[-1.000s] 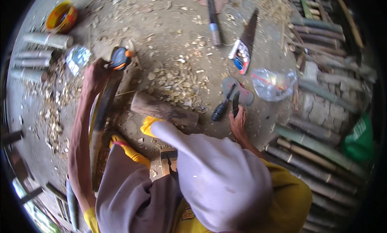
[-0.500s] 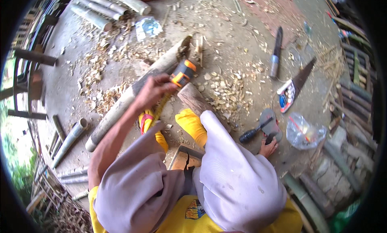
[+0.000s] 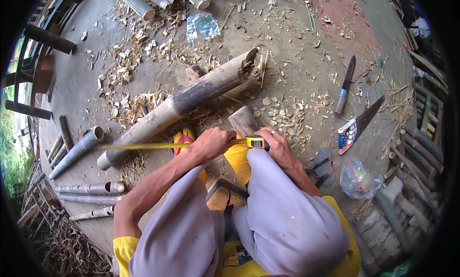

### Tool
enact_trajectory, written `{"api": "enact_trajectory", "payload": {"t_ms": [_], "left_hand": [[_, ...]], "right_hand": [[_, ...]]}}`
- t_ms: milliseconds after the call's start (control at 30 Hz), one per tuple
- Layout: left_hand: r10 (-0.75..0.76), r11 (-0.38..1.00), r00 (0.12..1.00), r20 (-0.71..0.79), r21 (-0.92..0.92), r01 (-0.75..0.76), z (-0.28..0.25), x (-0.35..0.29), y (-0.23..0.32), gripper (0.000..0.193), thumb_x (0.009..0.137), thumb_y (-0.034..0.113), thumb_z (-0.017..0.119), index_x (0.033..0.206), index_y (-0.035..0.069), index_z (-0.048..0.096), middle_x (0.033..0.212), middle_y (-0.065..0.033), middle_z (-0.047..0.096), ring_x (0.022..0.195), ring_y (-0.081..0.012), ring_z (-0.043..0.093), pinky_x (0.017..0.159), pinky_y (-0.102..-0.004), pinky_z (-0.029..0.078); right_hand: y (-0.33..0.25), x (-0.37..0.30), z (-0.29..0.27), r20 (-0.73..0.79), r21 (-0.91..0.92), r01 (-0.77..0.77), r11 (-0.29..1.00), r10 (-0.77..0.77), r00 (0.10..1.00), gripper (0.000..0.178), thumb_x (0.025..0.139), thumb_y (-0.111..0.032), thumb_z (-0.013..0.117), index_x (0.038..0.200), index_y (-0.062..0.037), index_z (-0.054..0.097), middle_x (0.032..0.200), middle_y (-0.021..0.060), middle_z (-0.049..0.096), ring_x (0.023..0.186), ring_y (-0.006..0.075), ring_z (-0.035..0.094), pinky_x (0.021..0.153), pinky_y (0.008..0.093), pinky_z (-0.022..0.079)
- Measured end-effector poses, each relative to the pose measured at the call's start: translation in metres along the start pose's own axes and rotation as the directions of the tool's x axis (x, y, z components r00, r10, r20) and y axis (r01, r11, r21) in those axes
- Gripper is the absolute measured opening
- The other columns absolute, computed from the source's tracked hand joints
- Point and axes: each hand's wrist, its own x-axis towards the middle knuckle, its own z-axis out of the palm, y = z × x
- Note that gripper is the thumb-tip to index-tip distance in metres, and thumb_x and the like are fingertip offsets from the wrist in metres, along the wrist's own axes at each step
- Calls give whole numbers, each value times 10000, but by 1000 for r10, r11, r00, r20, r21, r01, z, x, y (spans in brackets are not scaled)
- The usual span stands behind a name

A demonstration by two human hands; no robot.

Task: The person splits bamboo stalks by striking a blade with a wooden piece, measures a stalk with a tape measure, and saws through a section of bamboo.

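Note:
An orange and black tape measure (image 3: 257, 143) is level above my knees, with my right hand (image 3: 279, 148) wrapped round its case. Closed on the yellow tape blade (image 3: 143, 146) close to the case is my left hand (image 3: 215, 143). The blade's free end sticks out to the left, blurred, over the lower end of a thick bamboo pole (image 3: 201, 92). That pole lies slanted on the ground beyond my hands, its far end split and jagged. A short wooden block (image 3: 243, 121) stands just past my hands, by my yellow-socked feet.
On the right lie a knife (image 3: 346, 83), a handsaw (image 3: 359, 126), a sandal (image 3: 325, 169) and a clear plastic bag (image 3: 357, 179). Cut bamboo lengths (image 3: 76, 152) lie at left, more at the top. Wood chips (image 3: 287, 115) litter the ground. A wooden box (image 3: 223, 195) sits between my legs.
My right hand has come from beside the sandal to the tape measure's case. My left hand has moved off the case onto the blade, which now extends leftward. The view has shifted.

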Motion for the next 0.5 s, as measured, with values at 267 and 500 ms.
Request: {"api": "enact_trajectory", "payload": {"t_ms": [267, 500], "left_hand": [[91, 996, 996, -5, 6, -91, -6, 9, -9, 229, 820, 185, 592, 988, 30, 570, 906, -177, 605, 798, -345, 607, 687, -426, 498], [-222, 838, 732, -645, 258, 481, -49, -40, -62, 985, 528, 267, 871, 1346, 128, 340, 1296, -135, 394, 1202, -292, 395, 1027, -456, 335]], "right_hand": [[2, 16, 15, -8, 22, -81, 996, 81, 997, 287, 738, -97, 674, 977, -3, 544, 946, 194, 577, 881, 378, 586, 749, 419, 483], [75, -13, -11, -496, -323, -438, 839, 244, 833, 457, 688, -76, 726, 1106, -36, 547, 943, 156, 578, 873, 332, 580, 754, 387, 483]]}}
